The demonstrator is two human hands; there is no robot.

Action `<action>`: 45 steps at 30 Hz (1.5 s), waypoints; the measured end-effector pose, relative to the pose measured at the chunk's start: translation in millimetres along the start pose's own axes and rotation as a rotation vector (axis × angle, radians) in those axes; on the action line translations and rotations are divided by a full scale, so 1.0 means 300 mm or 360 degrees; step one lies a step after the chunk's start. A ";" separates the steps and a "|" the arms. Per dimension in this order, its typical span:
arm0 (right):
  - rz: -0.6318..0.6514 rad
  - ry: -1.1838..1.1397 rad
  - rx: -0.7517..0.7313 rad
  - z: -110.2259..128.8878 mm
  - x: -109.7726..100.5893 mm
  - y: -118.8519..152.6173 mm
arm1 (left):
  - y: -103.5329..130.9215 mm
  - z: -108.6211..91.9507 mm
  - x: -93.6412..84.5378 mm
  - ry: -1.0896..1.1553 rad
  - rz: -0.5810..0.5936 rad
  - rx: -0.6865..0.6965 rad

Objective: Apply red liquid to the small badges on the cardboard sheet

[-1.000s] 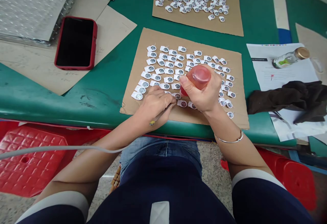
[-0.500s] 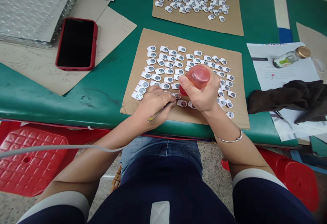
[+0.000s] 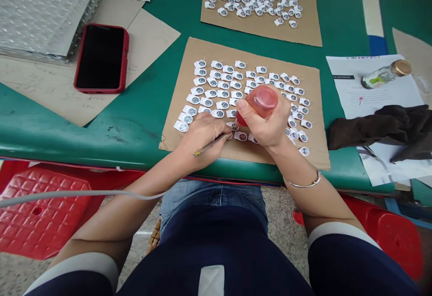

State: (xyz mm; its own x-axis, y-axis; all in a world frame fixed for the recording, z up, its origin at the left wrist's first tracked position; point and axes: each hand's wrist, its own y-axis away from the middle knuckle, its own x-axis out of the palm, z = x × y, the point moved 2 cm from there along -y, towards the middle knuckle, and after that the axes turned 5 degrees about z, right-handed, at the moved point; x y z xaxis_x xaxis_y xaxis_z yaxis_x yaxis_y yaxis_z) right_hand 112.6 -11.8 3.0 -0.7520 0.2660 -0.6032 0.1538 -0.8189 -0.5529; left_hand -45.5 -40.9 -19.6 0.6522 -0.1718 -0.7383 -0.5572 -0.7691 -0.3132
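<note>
My right hand [image 3: 272, 125] is wrapped round a translucent red squeeze bottle [image 3: 262, 100], held bottom up over a cardboard sheet [image 3: 182, 69]. Its lower end is hidden behind my fingers. My left hand [image 3: 204, 135] rests low on the same sheet, closed on a slim metal tool [image 3: 211, 144] with a yellowish end; the tip is too small to make out. Beside the left fingertips lies a small white tag [image 3: 233, 126] with a round dark print. Rows of similar tags [image 3: 222, 94] with thin strings cover the sheet, and my hands hide some of them.
Beyond lies a second cardboard sheet [image 3: 310, 12] full of tags. At left are a red-cased phone [image 3: 100, 57] and bubble wrap [image 3: 33, 12]. Paper [image 3: 347, 96], a small glass bottle [image 3: 384, 75] and dark cloth [image 3: 374, 129] lie at right. A grey cable [image 3: 84, 194] crosses my left arm.
My left hand and the slim tool have shifted slightly, the tool's yellowish end going a little left. The right hand and red bottle stay almost still.
</note>
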 end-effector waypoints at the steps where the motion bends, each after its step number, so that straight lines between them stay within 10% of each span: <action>1: -0.0009 -0.0005 -0.0007 0.001 -0.001 -0.001 | 0.000 -0.001 -0.001 -0.0009 0.0025 -0.0018; 13: -0.0041 -0.0624 0.0294 -0.018 -0.014 -0.020 | 0.004 -0.004 -0.006 0.0064 -0.0058 -0.0088; 18: -0.0459 -0.1123 0.0480 -0.062 -0.088 -0.093 | -0.009 -0.030 -0.063 0.0199 -0.0229 -0.0283; 29: -0.0195 -0.0819 0.0367 -0.014 -0.045 -0.147 | -0.044 -0.016 0.016 -0.0331 -0.0295 0.0143; 45: -0.0072 -0.0552 0.0449 -0.063 0.001 -0.087 | -0.039 -0.034 0.024 -0.0562 -0.0080 0.0161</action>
State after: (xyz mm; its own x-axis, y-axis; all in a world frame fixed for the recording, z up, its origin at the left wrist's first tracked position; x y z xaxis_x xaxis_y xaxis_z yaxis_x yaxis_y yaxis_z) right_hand 120.5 19.3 6.4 -0.9318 0.1581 -0.3269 -0.0290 -0.9297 -0.3671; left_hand -29.1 -39.5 -15.2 0.4723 0.1014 -0.8756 -0.5883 -0.7034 -0.3989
